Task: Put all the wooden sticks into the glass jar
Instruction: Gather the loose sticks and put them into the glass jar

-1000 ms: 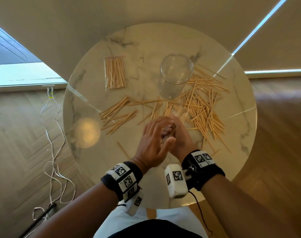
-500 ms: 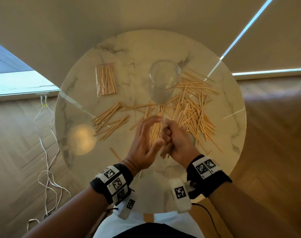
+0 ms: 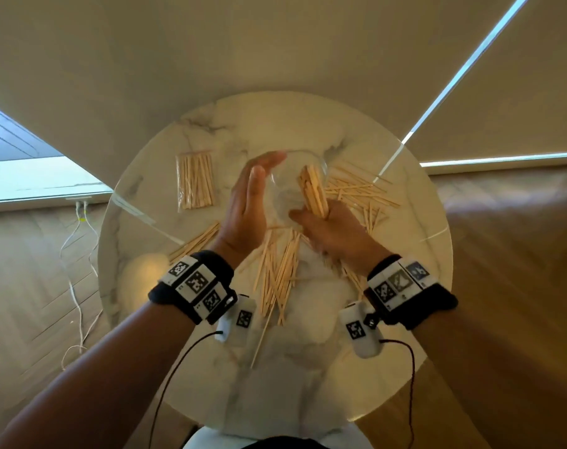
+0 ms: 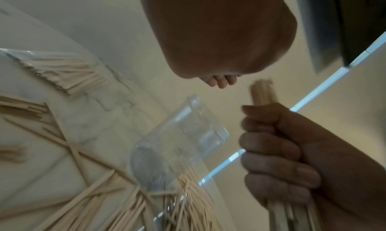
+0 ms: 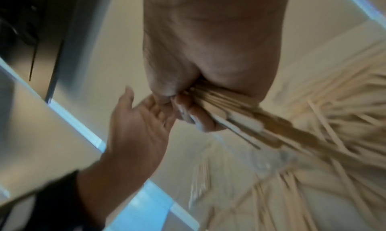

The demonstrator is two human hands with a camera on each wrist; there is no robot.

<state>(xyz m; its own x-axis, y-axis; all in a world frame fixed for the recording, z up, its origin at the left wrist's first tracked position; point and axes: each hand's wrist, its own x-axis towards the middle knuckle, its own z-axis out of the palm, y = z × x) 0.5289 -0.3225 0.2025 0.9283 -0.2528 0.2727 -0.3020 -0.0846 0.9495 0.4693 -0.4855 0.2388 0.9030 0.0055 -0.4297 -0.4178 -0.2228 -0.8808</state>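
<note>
A clear glass jar stands upright at the back middle of the round marble table; in the left wrist view the jar looks empty. My right hand grips a bundle of wooden sticks, whose top ends are level with the jar's right rim. My left hand is open with straight fingers, palm turned toward the jar's left side, a small gap between them. Loose sticks lie right of the jar, in front of it and to the left.
A clear bag of sticks lies flat at the back left of the table. One long thin stick lies toward the near edge. White cables trail on the wooden floor to the left. A window blind hangs behind the table.
Both hands have parted and moved away from me toward the jar. The right hand carried the stick bundle up to the jar's rim; the left hand let go and opened beside the jar.
</note>
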